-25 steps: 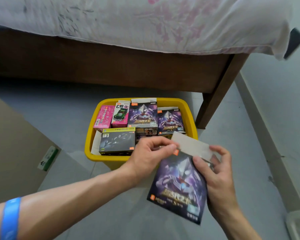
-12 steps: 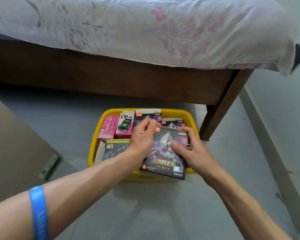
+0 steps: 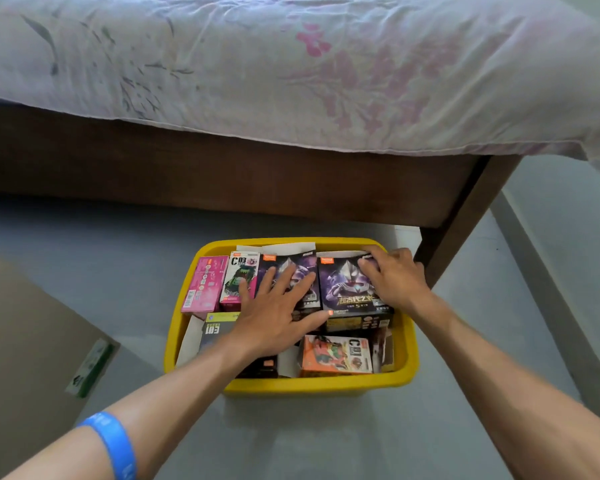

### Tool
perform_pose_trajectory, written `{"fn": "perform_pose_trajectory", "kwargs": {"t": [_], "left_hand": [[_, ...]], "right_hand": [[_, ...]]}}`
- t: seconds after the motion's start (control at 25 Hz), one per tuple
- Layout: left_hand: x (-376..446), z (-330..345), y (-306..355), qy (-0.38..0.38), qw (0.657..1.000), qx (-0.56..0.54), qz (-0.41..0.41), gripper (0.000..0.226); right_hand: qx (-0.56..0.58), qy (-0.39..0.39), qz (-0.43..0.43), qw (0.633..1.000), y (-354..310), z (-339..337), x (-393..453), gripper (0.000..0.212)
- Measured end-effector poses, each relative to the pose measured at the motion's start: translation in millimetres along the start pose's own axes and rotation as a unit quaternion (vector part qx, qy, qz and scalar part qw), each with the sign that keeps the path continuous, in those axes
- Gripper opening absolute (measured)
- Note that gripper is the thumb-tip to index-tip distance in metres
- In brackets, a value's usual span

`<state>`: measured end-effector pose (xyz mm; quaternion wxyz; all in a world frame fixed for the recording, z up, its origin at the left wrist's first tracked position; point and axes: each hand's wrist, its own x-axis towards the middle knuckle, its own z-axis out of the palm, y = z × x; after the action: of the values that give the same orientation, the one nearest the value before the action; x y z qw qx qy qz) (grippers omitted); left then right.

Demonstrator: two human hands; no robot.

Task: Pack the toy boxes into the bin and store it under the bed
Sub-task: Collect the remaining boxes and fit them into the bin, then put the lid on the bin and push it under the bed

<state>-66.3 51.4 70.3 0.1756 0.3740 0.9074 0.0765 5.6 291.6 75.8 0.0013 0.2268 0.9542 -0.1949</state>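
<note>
A yellow bin stands on the grey floor in front of the bed and holds several toy boxes. A pink box and a C03 car box stand at its far left. Beside them lie two purple hero boxes, one in the middle and one at the far right. An orange C01 box lies at the near right, and a dark box at the near left. My left hand rests flat with spread fingers on the middle boxes. My right hand lies on the right purple box's far corner.
The bed's brown wooden leg stands just right of the bin, with a flowered sheet hanging over the frame. A large cardboard box sits on the floor at the left. A wall with a baseboard runs along the right.
The purple box that both hands held above the floor has been carried forward and laid in the bin's far right. My left hand let go and now rests flat on the boxes.
</note>
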Motion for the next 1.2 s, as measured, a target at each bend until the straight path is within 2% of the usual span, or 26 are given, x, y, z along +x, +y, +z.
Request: {"fn": "perform_pose_trajectory", "kwargs": {"t": [0.16,0.24,0.32,0.4,0.48,0.52,0.6,0.68,0.72,0.88,0.96,1.04,1.12,1.2], "left_hand": [[3.4,6.0,0.3,0.009,1.000,0.024,0.003,0.094],[5.6,4.9,5.2,0.036,0.999,0.007,0.000,0.090],[8.1,3.8,13.6,0.059,0.998,0.021,0.032,0.080],[10.8,4.9,24.7,0.043,0.995,0.074,0.059,0.072],[14.6,-0.1,36.4,0.040,0.990,0.120,0.054,0.071],[15.4,-4.9,45.5,0.055,0.987,0.142,0.051,0.072],[13.4,-10.9,74.0,0.121,0.976,0.161,0.079,0.072],[8.2,-5.6,111.0,0.174,0.962,0.150,0.150,0.072],[5.5,2.7,137.8,0.175,0.955,0.133,0.199,0.074],[-17.6,52.2,264.1,0.085,0.945,0.045,0.312,0.076],[-34.3,81.2,318.8,0.047,0.938,0.028,0.343,0.079],[-57.8,109.0,364.7,0.015,0.925,0.020,0.379,0.081],[-76.3,128.5,392.5,-0.004,0.918,0.010,0.395,0.080],[-82.2,135.5,406.4,-0.007,0.913,-0.010,0.408,0.077]], "right_hand": [[-0.081,0.089,-0.018,0.993,0.0,14.7,7.5,0.041],[-0.124,0.117,-0.025,0.985,-2.7,18.0,6.1,0.039],[-0.130,0.118,-0.027,0.984,-2.1,18.2,5.4,0.039],[-0.050,0.098,-0.033,0.993,1.5,16.1,6.7,0.044],[0.134,0.073,-0.017,0.988,2.6,7.9,-3.7,0.048],[0.213,0.080,-0.022,0.974,2.2,4.5,-17.2,0.046],[0.243,0.114,-0.027,0.963,5.1,-1.9,-56.5,0.041],[0.213,0.136,0.021,0.967,13.0,-7.4,-103.1,0.054],[0.197,0.152,0.058,0.967,26.4,-12.0,-130.8,0.060],[0.141,0.227,0.217,0.939,98.3,-32.3,-258.5,0.064],[0.081,0.268,0.299,0.912,132.4,-46.3,-313.6,0.061],[-0.064,0.322,0.368,0.870,163.2,-60.6,-369.6,0.056],[-0.204,0.329,0.435,0.813,186.8,-71.6,-412.0,0.060],[-0.260,0.307,0.487,0.775,202.4,-75.5,-430.9,0.060]]}}
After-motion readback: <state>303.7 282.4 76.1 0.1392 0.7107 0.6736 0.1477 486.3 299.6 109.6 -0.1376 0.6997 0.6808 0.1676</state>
